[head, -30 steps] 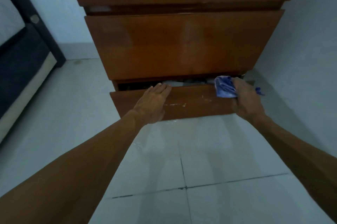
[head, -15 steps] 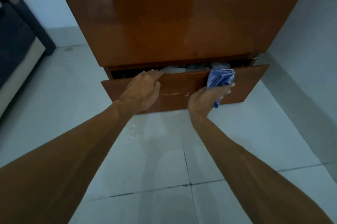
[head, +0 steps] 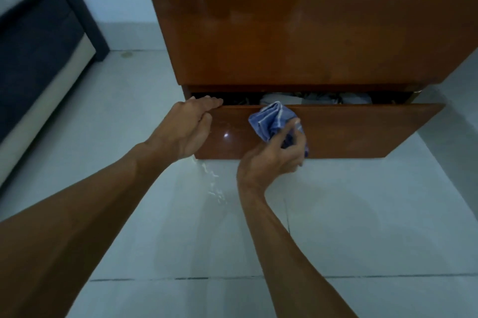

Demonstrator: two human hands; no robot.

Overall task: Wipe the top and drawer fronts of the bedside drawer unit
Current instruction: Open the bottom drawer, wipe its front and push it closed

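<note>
The brown wooden drawer unit (head: 297, 32) fills the upper middle of the head view. Its bottom drawer (head: 362, 131) stands pulled out a little, with pale clothes showing inside. My left hand (head: 186, 128) grips the drawer front's top left corner, fingers over the edge and thumb on the front. My right hand (head: 274, 159) holds a crumpled blue cloth (head: 271, 121) with white stripes and presses it against the drawer front, left of its middle.
A dark bed frame (head: 38, 58) with a pale lower edge stands at the left. Pale floor tiles (head: 362, 214) lie in front of the unit, with small white specks below the drawer's left corner. A light wall closes in on the right.
My right hand has carried the cloth leftward along the bottom drawer front, from its right end to left of middle. My left hand shifted from flat on the front to gripping the top left corner.
</note>
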